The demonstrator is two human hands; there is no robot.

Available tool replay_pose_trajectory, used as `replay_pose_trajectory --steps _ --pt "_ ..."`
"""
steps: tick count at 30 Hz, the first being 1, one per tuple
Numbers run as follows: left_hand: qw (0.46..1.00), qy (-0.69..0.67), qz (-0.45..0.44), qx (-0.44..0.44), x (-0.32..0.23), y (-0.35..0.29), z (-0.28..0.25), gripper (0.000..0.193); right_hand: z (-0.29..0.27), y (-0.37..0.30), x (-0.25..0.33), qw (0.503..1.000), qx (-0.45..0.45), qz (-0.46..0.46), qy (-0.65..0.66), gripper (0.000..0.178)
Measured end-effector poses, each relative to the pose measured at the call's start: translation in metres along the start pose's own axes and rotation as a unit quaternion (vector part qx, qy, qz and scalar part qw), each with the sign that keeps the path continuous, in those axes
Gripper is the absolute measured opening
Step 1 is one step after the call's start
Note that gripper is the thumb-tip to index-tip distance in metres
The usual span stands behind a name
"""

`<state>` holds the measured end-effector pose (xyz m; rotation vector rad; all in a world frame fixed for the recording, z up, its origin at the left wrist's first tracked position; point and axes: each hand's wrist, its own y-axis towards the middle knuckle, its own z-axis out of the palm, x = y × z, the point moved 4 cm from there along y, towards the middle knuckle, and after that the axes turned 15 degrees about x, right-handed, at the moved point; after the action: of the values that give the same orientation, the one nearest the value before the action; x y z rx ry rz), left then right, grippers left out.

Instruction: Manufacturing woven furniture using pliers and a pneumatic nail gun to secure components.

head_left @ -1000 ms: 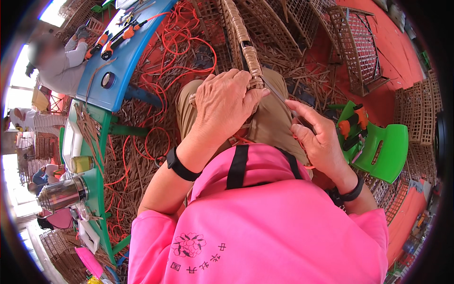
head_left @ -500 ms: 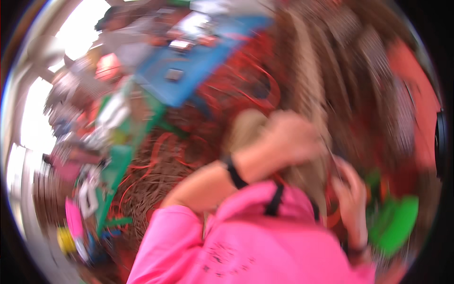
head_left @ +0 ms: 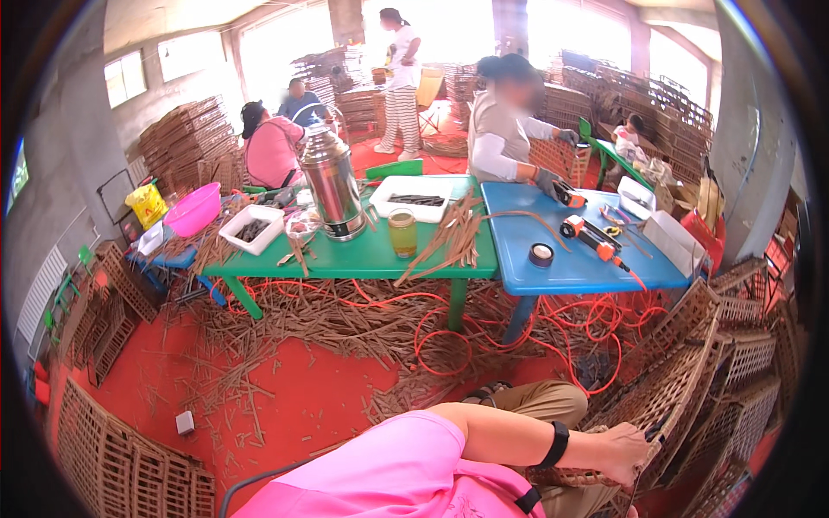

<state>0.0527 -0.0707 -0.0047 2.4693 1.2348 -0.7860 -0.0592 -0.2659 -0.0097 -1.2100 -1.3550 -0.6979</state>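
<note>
My left hand (head_left: pixel 623 453), with a black band on the wrist, reaches across to the right and is closed on the edge of a brown woven basket (head_left: pixel 665 388). The basket stands tilted, with its open lattice side showing, and leans among others like it. My bent knee in tan trousers (head_left: pixel 553 399) is beside it. My right hand is not in view; the lower edge of the picture cuts off that side.
Ahead stand a green table (head_left: pixel 345 259) with a steel flask (head_left: pixel 331 186) and white trays, and a blue table (head_left: pixel 553 274) with orange-black power tools (head_left: pixel 596 237). A gloved person (head_left: pixel 501 129) works behind it. Wood strips and orange cords (head_left: pixel 449 350) litter the floor. More woven baskets (head_left: pixel 121 449) lie left.
The blurred view has swung and now takes in the whole room. My left hand has gone from in front of me to the basket's edge at right; my right hand has left view.
</note>
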Motion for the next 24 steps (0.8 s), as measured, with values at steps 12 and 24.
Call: replay_pose_trajectory --steps 12,24 --pt "0.993 0.094 0.057 0.044 0.017 0.000 0.019 0.033 0.006 0.002 0.009 0.998 0.009 0.020 0.059 0.046" --pt "0.994 0.077 0.069 -0.037 0.000 -0.005 0.038 0.028 -0.014 -0.002 -0.025 0.999 0.006 -0.050 -0.009 0.045"
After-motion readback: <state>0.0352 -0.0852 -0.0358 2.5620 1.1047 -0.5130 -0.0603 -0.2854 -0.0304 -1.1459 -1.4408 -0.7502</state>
